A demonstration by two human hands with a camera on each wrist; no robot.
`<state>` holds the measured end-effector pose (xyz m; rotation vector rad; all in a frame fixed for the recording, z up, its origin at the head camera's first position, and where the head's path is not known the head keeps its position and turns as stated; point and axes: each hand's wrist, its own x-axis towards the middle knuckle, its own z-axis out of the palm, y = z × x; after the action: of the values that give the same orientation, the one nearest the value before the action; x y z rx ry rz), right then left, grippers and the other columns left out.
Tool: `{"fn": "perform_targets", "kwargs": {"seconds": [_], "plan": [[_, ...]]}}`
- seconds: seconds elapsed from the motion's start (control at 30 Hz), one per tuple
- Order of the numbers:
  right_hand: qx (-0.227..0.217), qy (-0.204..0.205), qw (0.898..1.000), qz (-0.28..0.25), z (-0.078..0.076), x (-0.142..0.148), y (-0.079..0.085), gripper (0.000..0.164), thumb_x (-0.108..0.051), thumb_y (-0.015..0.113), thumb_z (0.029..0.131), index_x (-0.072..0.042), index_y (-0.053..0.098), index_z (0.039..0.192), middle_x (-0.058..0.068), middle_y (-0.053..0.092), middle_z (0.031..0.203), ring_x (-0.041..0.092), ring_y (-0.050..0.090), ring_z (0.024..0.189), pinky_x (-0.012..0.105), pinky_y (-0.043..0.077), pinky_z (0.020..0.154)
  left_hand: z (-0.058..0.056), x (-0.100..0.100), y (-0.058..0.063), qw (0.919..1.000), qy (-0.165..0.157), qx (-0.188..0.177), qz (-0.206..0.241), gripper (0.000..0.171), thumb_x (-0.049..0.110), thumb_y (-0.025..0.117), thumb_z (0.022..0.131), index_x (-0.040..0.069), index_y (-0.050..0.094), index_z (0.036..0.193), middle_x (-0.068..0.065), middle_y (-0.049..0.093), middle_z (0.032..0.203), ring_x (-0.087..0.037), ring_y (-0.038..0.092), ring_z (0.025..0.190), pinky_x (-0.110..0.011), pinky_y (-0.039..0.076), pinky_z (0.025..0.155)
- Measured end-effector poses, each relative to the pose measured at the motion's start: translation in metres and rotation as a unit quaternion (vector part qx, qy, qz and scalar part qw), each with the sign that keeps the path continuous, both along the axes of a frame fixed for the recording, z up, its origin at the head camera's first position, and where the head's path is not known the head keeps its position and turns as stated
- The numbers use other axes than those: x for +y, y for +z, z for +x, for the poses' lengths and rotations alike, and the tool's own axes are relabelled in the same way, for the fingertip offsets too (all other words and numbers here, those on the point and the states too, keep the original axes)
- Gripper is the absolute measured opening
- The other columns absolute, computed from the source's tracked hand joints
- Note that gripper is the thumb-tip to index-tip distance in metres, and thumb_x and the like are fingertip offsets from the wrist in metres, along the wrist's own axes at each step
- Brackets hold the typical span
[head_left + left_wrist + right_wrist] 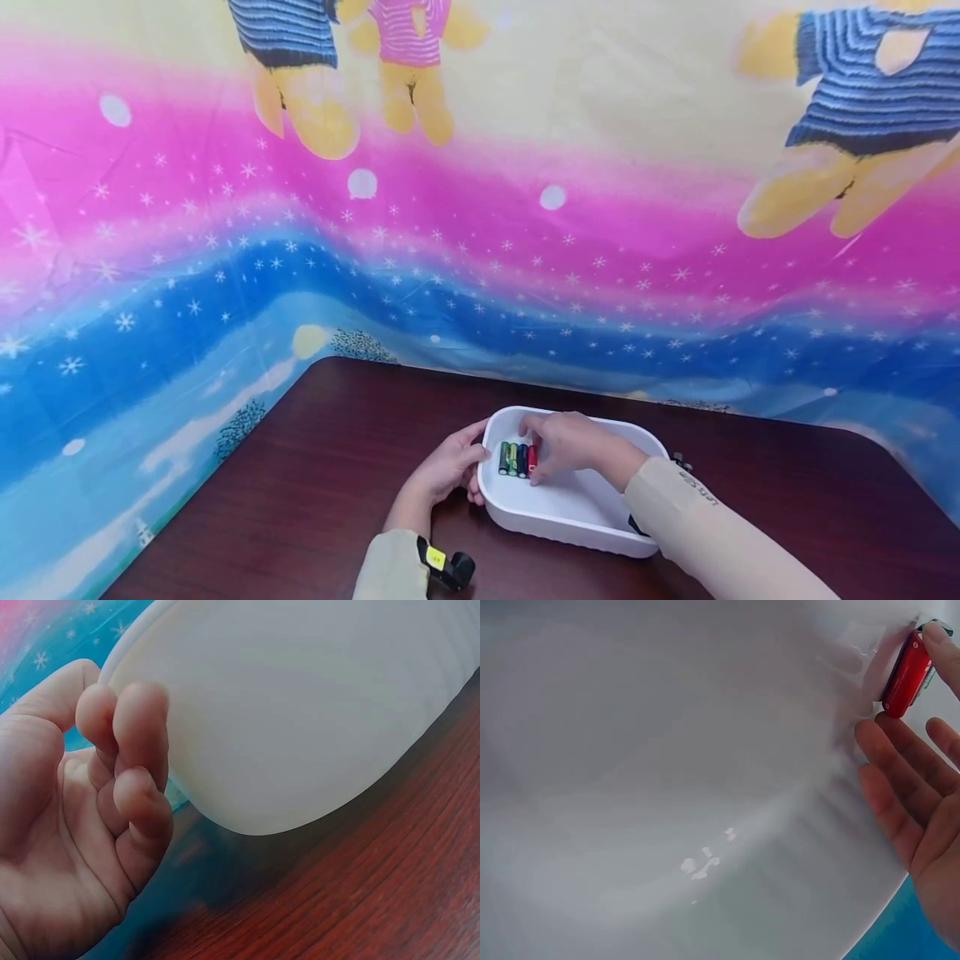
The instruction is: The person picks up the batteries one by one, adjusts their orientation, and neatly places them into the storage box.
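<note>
A white oval-cornered tub (562,533) stands on the table, its left end gripped by my left hand (450,462), thumb at the rim and fingers below. The left wrist view shows those fingers (142,727) curled against the tub's outside. Several batteries lie side by side in a row inside the left end: green ones (507,458), a dark one (522,461) and a red battery (532,460) at the row's right side. My right hand (573,442) reaches into the tub and pinches the red battery (909,675) at its two ends, thumb on one, fingertips on the other.
The dark red-brown wooden table (360,417) extends around the tub. A patterned cloth (525,275) hangs behind and to the left of it. A black wrist camera (450,567) sits on my left sleeve. The tub's low wall surrounds my right hand.
</note>
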<state>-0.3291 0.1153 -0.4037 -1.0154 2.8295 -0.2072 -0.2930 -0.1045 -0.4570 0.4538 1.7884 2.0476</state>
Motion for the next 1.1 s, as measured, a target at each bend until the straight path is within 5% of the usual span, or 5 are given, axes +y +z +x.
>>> {"fn": "perform_targets", "kwargs": {"seconds": [0.67,0.87,1.1], "plan": [[-0.051,-0.03,0.998,0.019,0.002,0.004,0.009,0.072,-0.044,0.083,0.062,-0.023,0.052,0.124,-0.01,0.058,0.092,0.007,0.051,0.075,0.031,0.048,0.072,-0.002,0.002,-0.003,0.9999,-0.009,0.006,-0.003,0.062,0.006,0.044,0.086,0.008,0.026,0.146,-0.007,0.054,0.051,-0.015,0.057,0.039,-0.025,0.047,0.039],[-0.078,-0.049,0.996,-0.01,0.005,0.011,0.034,0.059,-0.036,0.079,0.071,-0.02,0.056,0.123,-0.006,0.061,0.093,0.009,0.054,0.075,0.03,0.049,0.07,-0.001,0.002,-0.003,1.0,0.005,0.004,0.002,0.064,0.006,0.046,0.085,0.007,0.027,0.146,-0.007,0.053,0.049,-0.014,0.055,0.038,-0.024,0.046,0.039],[-0.035,-0.081,0.995,-0.037,0.009,0.041,0.071,0.037,-0.026,0.073,0.08,-0.017,0.064,0.114,-0.01,0.06,0.086,0.007,0.055,0.071,0.027,0.049,0.065,-0.001,0.0,0.0,0.9996,0.029,0.003,0.006,0.062,0.005,0.047,0.086,0.005,0.028,0.145,-0.009,0.052,0.05,-0.013,0.053,0.036,-0.024,0.045,0.037]]}}
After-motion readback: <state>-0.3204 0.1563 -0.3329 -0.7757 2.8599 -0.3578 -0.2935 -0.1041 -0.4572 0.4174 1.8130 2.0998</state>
